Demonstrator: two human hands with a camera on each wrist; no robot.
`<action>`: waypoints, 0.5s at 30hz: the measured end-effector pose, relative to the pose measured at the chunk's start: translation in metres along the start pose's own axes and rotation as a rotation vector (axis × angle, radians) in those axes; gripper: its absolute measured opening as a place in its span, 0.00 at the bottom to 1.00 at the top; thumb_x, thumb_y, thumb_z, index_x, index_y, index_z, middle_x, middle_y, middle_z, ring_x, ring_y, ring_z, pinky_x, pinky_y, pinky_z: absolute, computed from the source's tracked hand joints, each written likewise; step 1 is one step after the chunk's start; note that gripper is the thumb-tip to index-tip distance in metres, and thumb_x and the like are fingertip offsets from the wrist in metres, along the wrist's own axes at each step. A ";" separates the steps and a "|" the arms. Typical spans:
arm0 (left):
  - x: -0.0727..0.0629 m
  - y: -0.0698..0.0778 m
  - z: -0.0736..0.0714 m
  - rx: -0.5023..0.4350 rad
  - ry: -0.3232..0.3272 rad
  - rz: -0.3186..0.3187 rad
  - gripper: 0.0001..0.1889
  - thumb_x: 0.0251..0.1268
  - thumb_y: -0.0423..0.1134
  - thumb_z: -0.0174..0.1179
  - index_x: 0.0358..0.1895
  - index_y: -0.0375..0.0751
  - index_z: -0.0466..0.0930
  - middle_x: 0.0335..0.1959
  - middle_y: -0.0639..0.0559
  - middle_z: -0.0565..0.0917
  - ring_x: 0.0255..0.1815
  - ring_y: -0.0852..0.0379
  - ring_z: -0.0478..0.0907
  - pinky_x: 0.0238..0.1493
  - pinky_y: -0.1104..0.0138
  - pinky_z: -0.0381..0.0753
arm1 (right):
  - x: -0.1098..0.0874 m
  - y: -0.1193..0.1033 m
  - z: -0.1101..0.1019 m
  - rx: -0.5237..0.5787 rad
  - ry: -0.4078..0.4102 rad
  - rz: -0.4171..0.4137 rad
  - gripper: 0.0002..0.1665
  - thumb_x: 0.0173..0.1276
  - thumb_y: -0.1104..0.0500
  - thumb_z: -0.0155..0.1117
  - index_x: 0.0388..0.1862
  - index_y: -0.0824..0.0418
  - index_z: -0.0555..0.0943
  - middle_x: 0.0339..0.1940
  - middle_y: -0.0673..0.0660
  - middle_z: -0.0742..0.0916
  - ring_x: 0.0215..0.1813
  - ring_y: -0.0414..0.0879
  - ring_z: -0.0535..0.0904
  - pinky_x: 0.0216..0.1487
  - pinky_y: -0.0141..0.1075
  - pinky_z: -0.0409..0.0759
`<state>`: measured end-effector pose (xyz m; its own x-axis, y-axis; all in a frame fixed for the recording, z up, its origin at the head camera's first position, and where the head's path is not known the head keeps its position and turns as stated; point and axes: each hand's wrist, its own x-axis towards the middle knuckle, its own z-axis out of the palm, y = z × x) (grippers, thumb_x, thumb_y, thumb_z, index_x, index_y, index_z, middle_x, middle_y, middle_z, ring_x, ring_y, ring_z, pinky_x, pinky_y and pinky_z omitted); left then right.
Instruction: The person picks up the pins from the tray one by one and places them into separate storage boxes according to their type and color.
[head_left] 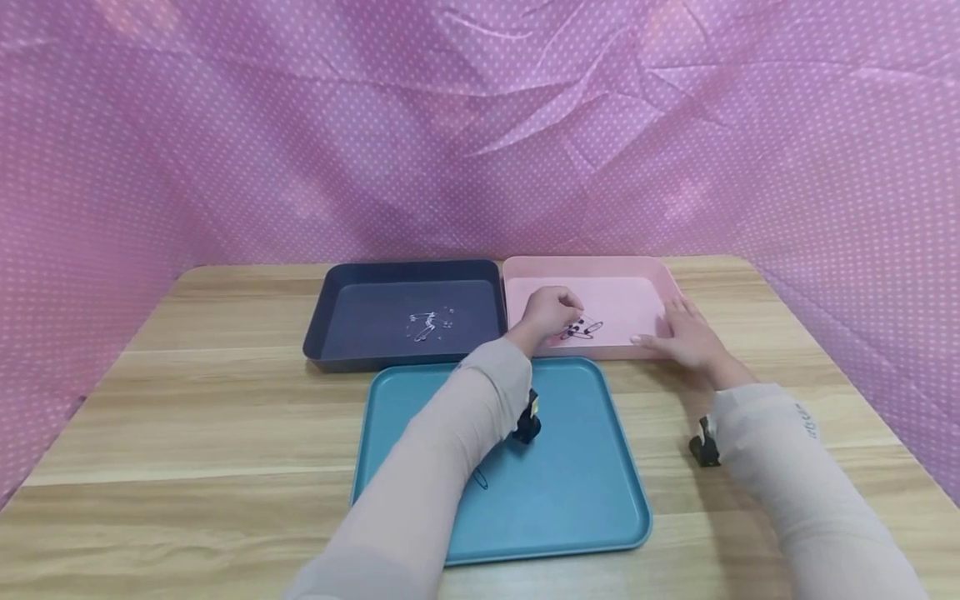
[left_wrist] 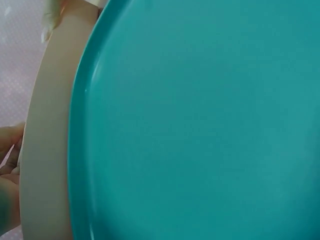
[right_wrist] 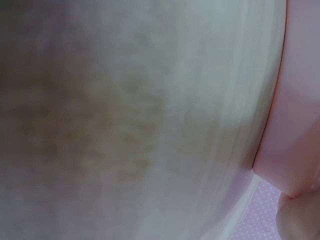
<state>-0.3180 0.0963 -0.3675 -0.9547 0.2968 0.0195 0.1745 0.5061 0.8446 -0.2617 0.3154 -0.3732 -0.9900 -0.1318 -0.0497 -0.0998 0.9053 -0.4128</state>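
Note:
My left hand (head_left: 551, 310) reaches over the front part of the pink tray (head_left: 517, 271), its fingers bent and fingertips together beside a small pile of dark safety pins (head_left: 581, 330). Whether a pin sits between those fingertips is too small to tell. At the tray's front right corner my right hand (head_left: 693, 340) rests on the rim, thumb apart and fingers extended along the right side. In the left wrist view part of the left hand (left_wrist: 9, 182) shows at the left edge. Another safety pin (head_left: 480, 478) lies on the blue tray (head_left: 570, 500), partly hidden by my left forearm.
Left of the pink tray stands a navy tray (head_left: 360, 312) with several silver safety pins (head_left: 426, 325) in it. The blue tray lies in front of both on the wooden table (head_left: 225, 433). A pink dotted cloth (head_left: 480, 125) hangs behind and at the sides.

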 end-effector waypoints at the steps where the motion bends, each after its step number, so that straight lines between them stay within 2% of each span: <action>1: 0.002 0.000 0.001 0.007 0.004 -0.002 0.02 0.50 0.31 0.59 0.28 0.41 0.80 0.26 0.55 0.78 0.29 0.64 0.71 0.30 0.77 0.69 | 0.000 0.000 0.000 0.000 0.002 0.001 0.58 0.56 0.35 0.51 0.63 0.77 0.38 0.64 0.74 0.42 0.65 0.62 0.32 0.59 0.54 0.34; 7: 0.009 -0.002 0.011 -0.006 0.000 -0.066 0.03 0.49 0.28 0.59 0.27 0.40 0.80 0.23 0.54 0.77 0.20 0.63 0.71 0.21 0.75 0.70 | 0.001 -0.001 0.000 0.009 0.003 0.008 0.59 0.55 0.35 0.51 0.63 0.77 0.39 0.64 0.74 0.42 0.65 0.62 0.32 0.59 0.54 0.35; 15: 0.011 -0.003 0.019 0.104 -0.006 -0.014 0.06 0.46 0.27 0.58 0.26 0.41 0.80 0.24 0.57 0.77 0.34 0.61 0.71 0.41 0.73 0.68 | 0.002 0.000 0.000 -0.004 -0.003 0.020 0.58 0.56 0.36 0.51 0.63 0.77 0.38 0.64 0.74 0.42 0.65 0.62 0.32 0.59 0.54 0.35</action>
<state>-0.3244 0.1139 -0.3801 -0.9559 0.2937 0.0047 0.1856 0.5914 0.7847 -0.2636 0.3146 -0.3733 -0.9915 -0.1152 -0.0607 -0.0807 0.9094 -0.4080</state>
